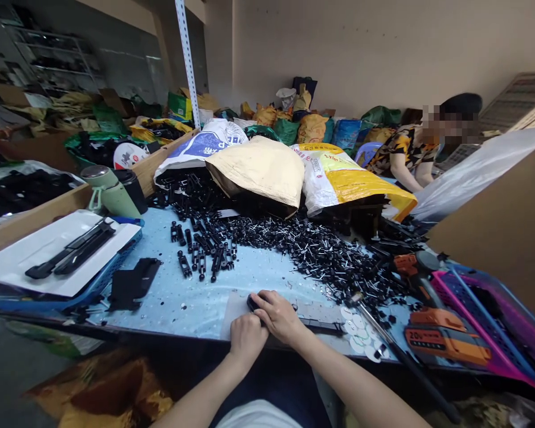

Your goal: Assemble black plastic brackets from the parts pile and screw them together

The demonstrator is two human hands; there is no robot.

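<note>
Both my hands meet at the front edge of the blue-covered table. My left hand (pixel 248 336) is closed, its fingers curled at the edge; what they hold, if anything, is hidden. My right hand (pixel 276 316) is wrapped over a black part (pixel 252 303), whose rounded end shows beside its fingers. To the right of my wrist a long black strip (pixel 323 326) lies along the edge. White discs (pixel 358 328) are scattered beyond it. Behind my hands lie small black jointed parts (pixel 202 248) and a wide heap of black pieces with silvery pins (pixel 321 252).
An orange power drill (pixel 446 339) and a hammer (pixel 396 348) lie at right, beside a pink basket (pixel 461 315). Sacks (pixel 261 172) stand behind the heap. A green bottle (pixel 113 190) and white tray (pixel 9 258) are at left. Another person (pixel 403 154) works behind, right.
</note>
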